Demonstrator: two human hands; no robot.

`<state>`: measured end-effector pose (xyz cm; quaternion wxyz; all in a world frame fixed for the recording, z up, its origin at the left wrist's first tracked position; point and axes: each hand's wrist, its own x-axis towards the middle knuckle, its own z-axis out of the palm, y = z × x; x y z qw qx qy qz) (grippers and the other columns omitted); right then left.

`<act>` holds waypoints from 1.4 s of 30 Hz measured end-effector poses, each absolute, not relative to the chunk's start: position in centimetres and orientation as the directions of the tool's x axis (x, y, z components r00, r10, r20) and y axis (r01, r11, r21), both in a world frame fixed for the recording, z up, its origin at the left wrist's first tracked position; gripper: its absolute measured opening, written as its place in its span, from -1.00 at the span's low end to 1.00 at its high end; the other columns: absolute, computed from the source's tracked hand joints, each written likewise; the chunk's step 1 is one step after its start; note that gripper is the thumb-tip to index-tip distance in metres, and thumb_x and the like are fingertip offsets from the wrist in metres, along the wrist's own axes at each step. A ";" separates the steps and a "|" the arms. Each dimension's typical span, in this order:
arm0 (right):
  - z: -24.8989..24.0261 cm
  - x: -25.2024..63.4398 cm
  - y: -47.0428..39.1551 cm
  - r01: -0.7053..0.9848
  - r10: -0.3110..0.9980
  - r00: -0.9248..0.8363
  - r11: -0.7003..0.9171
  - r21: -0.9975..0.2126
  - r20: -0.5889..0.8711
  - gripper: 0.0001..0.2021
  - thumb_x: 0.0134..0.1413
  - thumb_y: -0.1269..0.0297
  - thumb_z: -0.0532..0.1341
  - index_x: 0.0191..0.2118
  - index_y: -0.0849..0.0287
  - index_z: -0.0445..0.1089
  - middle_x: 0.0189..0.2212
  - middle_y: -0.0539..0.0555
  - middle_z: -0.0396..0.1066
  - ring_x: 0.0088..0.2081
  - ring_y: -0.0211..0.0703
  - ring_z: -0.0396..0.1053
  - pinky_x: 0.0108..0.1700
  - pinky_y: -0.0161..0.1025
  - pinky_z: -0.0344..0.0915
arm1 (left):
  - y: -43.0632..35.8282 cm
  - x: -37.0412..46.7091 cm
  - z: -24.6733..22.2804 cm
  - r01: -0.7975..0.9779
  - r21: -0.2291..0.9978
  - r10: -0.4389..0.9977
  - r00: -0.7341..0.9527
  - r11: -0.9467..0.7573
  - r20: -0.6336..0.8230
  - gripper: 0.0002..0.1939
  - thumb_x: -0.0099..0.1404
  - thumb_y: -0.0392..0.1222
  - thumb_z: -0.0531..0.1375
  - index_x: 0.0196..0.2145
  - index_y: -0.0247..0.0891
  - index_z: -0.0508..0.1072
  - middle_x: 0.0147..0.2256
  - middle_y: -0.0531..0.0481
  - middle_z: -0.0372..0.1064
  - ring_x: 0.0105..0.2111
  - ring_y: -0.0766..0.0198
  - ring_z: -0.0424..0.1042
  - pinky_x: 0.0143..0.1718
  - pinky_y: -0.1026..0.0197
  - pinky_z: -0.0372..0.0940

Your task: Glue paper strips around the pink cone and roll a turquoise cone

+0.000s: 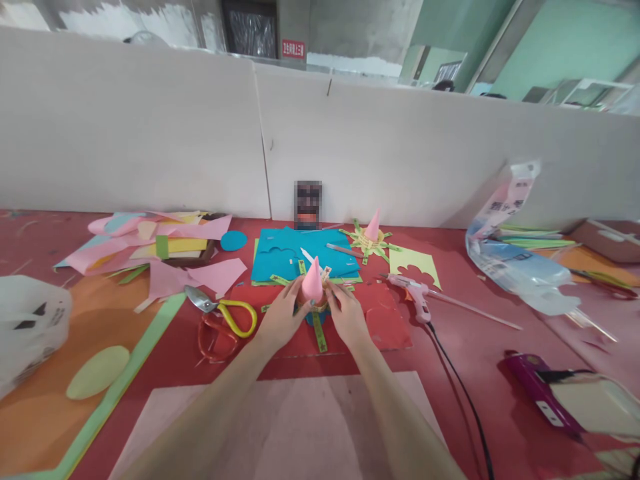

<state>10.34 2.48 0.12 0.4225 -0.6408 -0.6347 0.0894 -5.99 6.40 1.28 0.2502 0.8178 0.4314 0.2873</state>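
Pale board lies at six o'clock; left hand and right hand pinch the pink cone low; hard squeezing may dent it.

Two pink cones, two hands on my feed!
From out here I'm counting one pair of scissors near the left hand, one pink glue gun, one loose blue disc, one pale-yellow disc, one purple power strip, one white bag at far left and, up top, one red sign!

Scissors lie left of the cone, the glue gun right, paper sheets behind
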 end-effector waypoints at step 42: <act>2.9 11.9 0.9 0.749 0.887 0.058 0.264 -0.607 0.458 -0.83 0.07 0.17 0.13 -0.32 0.10 0.42 -0.38 0.07 0.32 -0.29 -0.17 0.32 -0.23 -0.24 0.29 | 7.3 -7.4 1.9 0.480 0.642 0.801 0.350 -0.598 0.486 -0.73 0.25 -0.05 0.03 -0.13 -0.18 0.33 0.09 -0.08 0.14 0.10 0.20 0.15 0.10 0.06 0.12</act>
